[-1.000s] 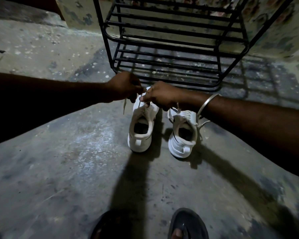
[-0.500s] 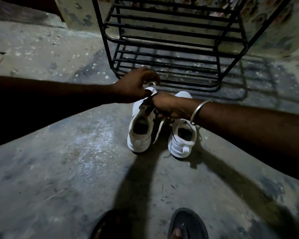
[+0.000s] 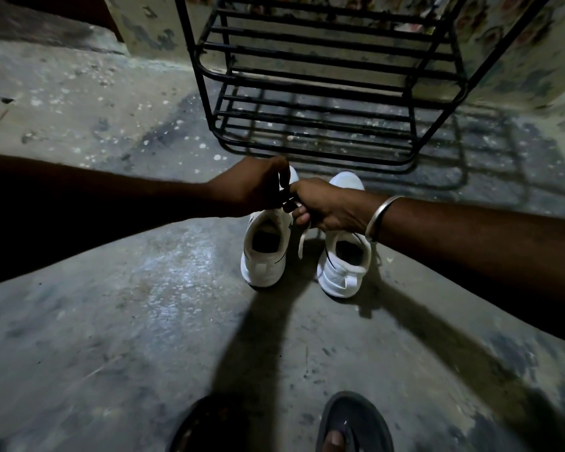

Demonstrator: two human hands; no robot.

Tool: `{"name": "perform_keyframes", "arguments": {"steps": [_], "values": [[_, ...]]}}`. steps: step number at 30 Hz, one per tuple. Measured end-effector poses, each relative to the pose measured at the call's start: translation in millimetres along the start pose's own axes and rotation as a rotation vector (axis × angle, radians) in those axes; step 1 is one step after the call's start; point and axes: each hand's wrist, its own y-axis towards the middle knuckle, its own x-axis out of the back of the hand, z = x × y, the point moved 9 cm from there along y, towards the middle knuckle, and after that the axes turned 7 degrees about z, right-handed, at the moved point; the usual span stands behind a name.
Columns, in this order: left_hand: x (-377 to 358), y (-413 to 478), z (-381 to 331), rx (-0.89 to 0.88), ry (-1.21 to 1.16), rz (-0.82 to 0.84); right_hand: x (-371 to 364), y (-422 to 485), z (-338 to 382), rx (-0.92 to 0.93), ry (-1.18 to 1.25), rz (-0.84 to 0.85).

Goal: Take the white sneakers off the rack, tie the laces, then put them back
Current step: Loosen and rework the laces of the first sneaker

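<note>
White sneakers (image 3: 265, 256) stand side by side on the floor (image 3: 144, 288), toes toward the black rack (image 3: 307, 89), just in front of it. Left hand (image 3: 255, 185) and right hand (image 3: 327, 207) meet over the left-side shoe, each grip clamped on its laces (image 3: 302, 243); one lace end dangles below the right hand.

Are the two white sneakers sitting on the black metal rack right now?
No, both white sneakers stand on the grey concrete floor, in front of the black metal rack.
</note>
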Motion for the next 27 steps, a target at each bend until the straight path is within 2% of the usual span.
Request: {"name": "perform_keyframes", "arguments": {"steps": [3, 6, 10, 16, 24, 27], "values": [[4.5, -0.7, -5.9, -0.088, 0.070, -0.024, 3.5, -3.3, 0.4, 0.020, -0.006, -0.004], [-2.1, -1.3, 5.1, -0.051, 0.142, 0.016, 8.3, 1.6, 0.3, 0.030, -0.012, -0.042], [-3.5, -4.4, -1.4, -0.064, 0.071, 0.004, 11.3, 4.6, 0.0, 0.045, 0.043, -0.073], [-8.2, -3.2, 0.5, -0.016, 0.187, 0.077, 13.1, 2.5, -4.6, 0.055, 0.098, -0.065], [-10.1, -11.7, -19.5, -0.116, 0.284, -0.066, 7.5, -3.7, 4.0, 0.064, 0.059, -0.049], [-15.2, -14.8, -28.1, -0.212, 0.399, -0.057, 7.9, -6.3, 4.7, 0.069, -0.017, -0.048]]}}
